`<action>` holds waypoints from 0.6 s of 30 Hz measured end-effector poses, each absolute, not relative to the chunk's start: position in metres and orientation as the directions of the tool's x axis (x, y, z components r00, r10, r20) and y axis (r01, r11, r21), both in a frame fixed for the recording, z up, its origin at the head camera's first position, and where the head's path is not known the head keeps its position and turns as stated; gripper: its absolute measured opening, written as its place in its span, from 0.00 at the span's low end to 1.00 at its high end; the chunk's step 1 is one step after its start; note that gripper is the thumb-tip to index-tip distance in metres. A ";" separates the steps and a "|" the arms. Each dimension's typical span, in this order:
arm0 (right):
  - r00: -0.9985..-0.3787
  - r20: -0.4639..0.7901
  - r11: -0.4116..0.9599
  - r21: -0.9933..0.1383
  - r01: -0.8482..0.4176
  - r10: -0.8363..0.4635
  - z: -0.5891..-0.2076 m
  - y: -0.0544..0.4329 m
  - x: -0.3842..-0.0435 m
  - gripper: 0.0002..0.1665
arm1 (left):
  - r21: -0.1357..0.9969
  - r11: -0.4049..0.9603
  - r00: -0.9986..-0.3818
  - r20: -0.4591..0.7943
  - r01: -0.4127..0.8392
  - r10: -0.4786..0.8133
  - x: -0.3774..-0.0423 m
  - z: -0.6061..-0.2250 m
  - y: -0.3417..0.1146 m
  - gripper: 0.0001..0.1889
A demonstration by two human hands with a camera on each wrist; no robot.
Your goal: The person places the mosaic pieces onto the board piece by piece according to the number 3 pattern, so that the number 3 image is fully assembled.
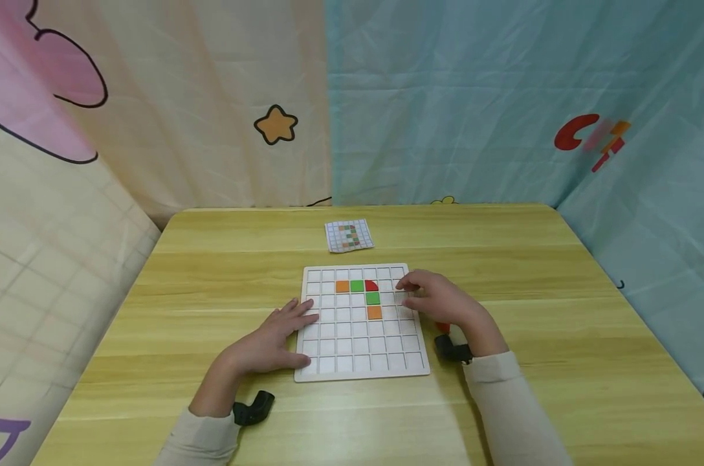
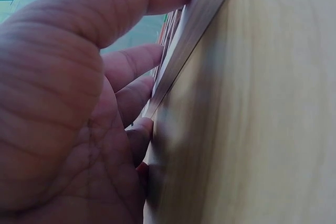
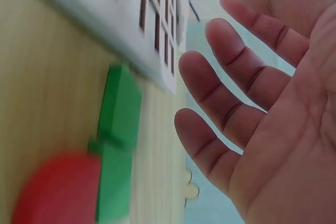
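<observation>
A white grid board (image 1: 360,366) lies on the table, with an orange square (image 1: 343,287), a green square (image 1: 357,286) and a red rounded piece (image 1: 371,285) in a row. Below the red one come another green square (image 1: 373,298) and an orange square (image 1: 374,312). My left hand (image 1: 268,342) rests on the board's left edge, fingers spread and thumb near the lower corner. Over the right edge hovers my right hand (image 1: 447,299), fingers loosely bent and holding nothing. Beside the board, the right wrist view shows two green blocks (image 3: 121,108) and a red piece (image 3: 60,192).
A small card (image 1: 334,241) printed with a grid and a coloured pattern lies behind the board. Patterned curtains (image 1: 422,116) hang along the table's far side and sides. Each wrist wears a black device, one by the left sleeve (image 1: 203,437).
</observation>
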State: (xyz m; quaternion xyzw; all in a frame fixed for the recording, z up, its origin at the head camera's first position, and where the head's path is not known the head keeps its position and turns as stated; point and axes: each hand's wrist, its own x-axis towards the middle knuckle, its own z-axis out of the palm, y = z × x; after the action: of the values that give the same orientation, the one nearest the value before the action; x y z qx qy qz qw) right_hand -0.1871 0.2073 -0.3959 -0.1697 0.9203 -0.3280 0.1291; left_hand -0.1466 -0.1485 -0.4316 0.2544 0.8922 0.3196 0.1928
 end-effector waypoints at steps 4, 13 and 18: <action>-0.927 -0.139 0.710 -0.685 -0.164 -0.348 -0.397 0.222 -0.181 0.15 | 0.672 0.663 -0.796 -0.180 0.330 0.578 -0.147 -0.431 -0.148 0.42; -0.942 -0.118 0.684 -0.716 -0.139 -0.315 -0.403 0.244 -0.168 0.16 | 0.663 0.668 -0.796 -0.179 0.337 0.578 -0.147 -0.430 -0.148 0.42; -0.951 -0.103 0.668 -0.733 -0.127 -0.293 -0.407 0.247 -0.164 0.18 | 0.668 0.665 -0.795 -0.178 0.335 0.579 -0.147 -0.430 -0.148 0.42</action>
State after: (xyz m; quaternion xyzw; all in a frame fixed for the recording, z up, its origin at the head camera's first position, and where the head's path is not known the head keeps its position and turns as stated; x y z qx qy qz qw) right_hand -0.1640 0.2471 -0.4071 -0.1157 0.9070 -0.3906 0.1065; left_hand -0.1469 -0.1482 -0.4298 0.2563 0.8920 0.3193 0.1914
